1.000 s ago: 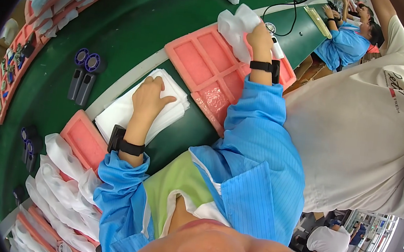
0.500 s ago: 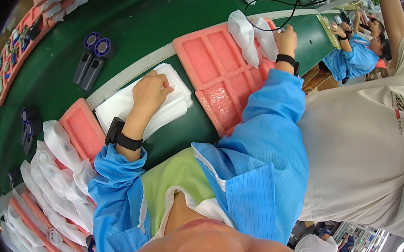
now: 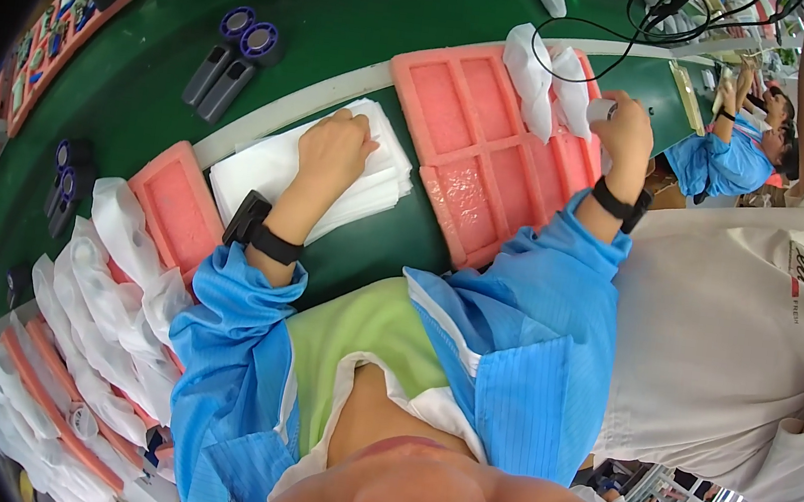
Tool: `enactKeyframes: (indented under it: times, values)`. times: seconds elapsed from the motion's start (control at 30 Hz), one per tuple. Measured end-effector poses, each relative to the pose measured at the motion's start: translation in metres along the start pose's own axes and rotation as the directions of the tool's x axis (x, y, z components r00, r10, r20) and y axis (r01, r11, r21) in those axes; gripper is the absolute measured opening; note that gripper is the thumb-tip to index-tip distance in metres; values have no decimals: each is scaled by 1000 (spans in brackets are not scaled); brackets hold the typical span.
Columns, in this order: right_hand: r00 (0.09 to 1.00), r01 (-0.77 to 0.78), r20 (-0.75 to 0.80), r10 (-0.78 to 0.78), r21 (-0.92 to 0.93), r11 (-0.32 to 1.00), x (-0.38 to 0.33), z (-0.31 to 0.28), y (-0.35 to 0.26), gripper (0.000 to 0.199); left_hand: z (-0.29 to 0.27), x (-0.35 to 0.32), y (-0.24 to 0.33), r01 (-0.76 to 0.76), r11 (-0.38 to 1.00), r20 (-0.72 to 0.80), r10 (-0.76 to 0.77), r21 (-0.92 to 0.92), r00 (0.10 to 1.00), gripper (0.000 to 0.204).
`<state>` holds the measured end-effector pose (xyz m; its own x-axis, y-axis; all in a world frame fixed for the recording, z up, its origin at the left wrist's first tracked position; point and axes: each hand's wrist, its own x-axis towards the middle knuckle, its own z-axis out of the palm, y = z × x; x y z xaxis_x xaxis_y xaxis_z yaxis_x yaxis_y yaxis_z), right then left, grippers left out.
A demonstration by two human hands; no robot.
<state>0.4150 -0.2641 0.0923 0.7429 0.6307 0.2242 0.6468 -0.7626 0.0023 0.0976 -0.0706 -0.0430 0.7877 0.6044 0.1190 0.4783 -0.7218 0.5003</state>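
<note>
My left hand rests with curled fingers on a stack of thin white sheets or sleeves. Its fingertips are hidden, so whether it pinches the top one does not show. My right hand is closed around a pale grey-white, rounded thing, mostly covered by the fingers, above the right edge of a pink foam tray. The tray has several square compartments. Two white-wrapped items, one a long pouch and the other a shorter pouch, lie across its far right part.
Two grey-handled devices with purple rings lie on the green belt. At left, white-wrapped items fill stacked pink trays, beside a smaller pink tray. Black cables hang at the far right. A person in a cream shirt stands close at right.
My right hand has come back toward me and to the right from the tray's far corner, and a pale thing now shows in it. My left hand stays on the stack. The whole view has shifted slightly.
</note>
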Motion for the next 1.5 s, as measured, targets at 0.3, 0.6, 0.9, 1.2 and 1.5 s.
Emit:
enactKeyframes:
  times: [0.3, 0.6, 0.9, 1.2, 1.5]
  values:
    - [890, 199, -72, -450, 950, 242, -33, -68, -134, 54, -52, -2, -25, 76, 826, 128, -5, -558, 992, 16]
    - [834, 382, -429, -347, 903, -197, -25, -30, -231, 60, -117, -31, -31, 45, 417, 13, -78, -908, 997, 12]
    - [487, 719, -667, -564, 673, -175, -52, 0, -292, 66, -145, -45, -10, -404, -159, -242, -588, -901, 772, 13]
    - [436, 764, -634, -638, 636, -110, -78, 12, -311, 66, -139, -61, -19, -259, 201, -323, -444, -945, 836, 12]
    - [544, 786, -649, -533, 616, 52, -64, 21, -310, 65, -119, -45, 0, -254, 963, -761, 102, -85, 641, 43]
